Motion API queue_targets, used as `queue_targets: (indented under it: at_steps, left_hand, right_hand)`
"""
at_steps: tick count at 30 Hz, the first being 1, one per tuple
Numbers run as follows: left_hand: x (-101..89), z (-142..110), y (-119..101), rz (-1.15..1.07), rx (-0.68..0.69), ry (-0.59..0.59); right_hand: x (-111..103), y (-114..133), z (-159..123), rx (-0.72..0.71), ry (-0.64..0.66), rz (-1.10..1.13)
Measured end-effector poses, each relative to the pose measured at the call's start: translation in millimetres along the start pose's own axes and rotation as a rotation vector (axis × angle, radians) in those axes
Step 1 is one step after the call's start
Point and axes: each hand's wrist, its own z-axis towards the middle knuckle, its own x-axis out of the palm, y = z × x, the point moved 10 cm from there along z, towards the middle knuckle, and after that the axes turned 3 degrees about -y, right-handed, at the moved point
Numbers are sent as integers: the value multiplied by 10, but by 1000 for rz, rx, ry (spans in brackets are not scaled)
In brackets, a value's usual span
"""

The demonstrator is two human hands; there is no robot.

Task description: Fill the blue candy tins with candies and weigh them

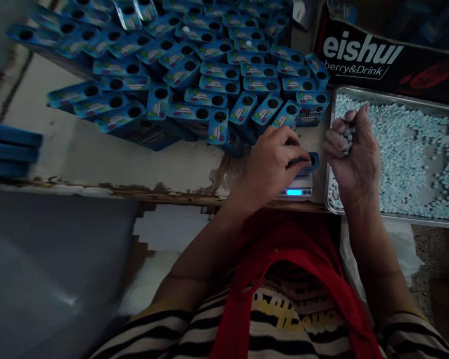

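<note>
My left hand (278, 152) curls its fingers over the top of a small blue box (313, 162). The box rests on a small digital scale (307, 182) with a lit blue display, near the table's front edge, and my hand covers much of it. Palm up, my right hand (359, 159) closes around several pale candies (347, 137). It is above the left part of a metal tray (392, 216), in which many small white and light-blue candies (399, 149) are spread, thinner toward the right.
Many upright blue boxes (259, 85) with round holes on top crowd the table (164, 167). A black printed carton (362, 55) stands behind the tray. More blue boxes (11, 149) lie stacked at the left. A few loose candies (248, 44) sit on box tops.
</note>
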Motion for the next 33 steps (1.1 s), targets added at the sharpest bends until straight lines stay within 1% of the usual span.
queue_targets:
  at_steps: [1, 3, 5, 7, 10, 12, 15, 17, 19, 21, 22, 24, 25, 26, 27, 28, 29, 31, 33]
  left_hand:
    - [-14, 5, -15, -2, 1, -11]
    - [-141, -20, 24, -5, -35, -81]
    - [-357, -102, 142, 7, -106, -177]
    - [-583, -225, 260, 41, -154, -252]
    - [-805, -408, 365, 79, -171, -290]
    - [-862, -504, 411, 74, -195, -292]
    - [-885, -581, 427, 58, -228, -320]
    - [-882, -581, 394, 49, -216, -346]
    - [-867, -555, 358, 43, -193, -352]
    - [-868, -535, 341, 48, -180, -355]
    - [-877, -540, 344, 56, -181, -359]
    - [-895, -594, 378, 83, -204, -373]
    - [-887, -645, 413, 96, -230, -373]
    - [-853, -709, 453, 105, -258, -357]
    - [-790, -782, 493, 105, -283, -326]
    - [-697, -862, 529, 95, -305, -282]
    - [-581, -945, 559, 81, -328, -230]
    - [-319, -1109, 598, 80, -383, -126]
    - [-78, -1252, 625, 150, -479, -47]
  right_hand:
    - [83, 8, -10, -23, 4, -31]
    - [170, -17, -26, -55, -10, -119]
    - [202, -55, -36, -88, -32, -269]
    - [236, -54, -48, -150, -31, -414]
    - [301, -1, -82, -245, -8, -457]
    - [336, 16, -108, -258, -2, -440]
    - [379, 17, -114, -231, 5, -380]
    - [305, 37, -59, -199, -36, -271]
    - [92, 28, 53, -113, -113, -106]
    - [-265, -3, 170, -7, -226, 101]
    - [-494, -16, 206, 32, -298, 194]
    - [-1026, -18, 199, 45, -468, 322]
    - [-1282, -11, 159, 30, -534, 337]
    - [-1504, 0, 105, 13, -571, 316]
    - [-1671, 8, 47, 3, -569, 257]
    - [-1780, 5, -13, 7, -537, 178]
    - [-1832, -14, -75, 27, -482, 83]
    - [-1820, -73, -210, 82, -363, -117]
    - [-1748, -83, -335, 89, -295, -291]
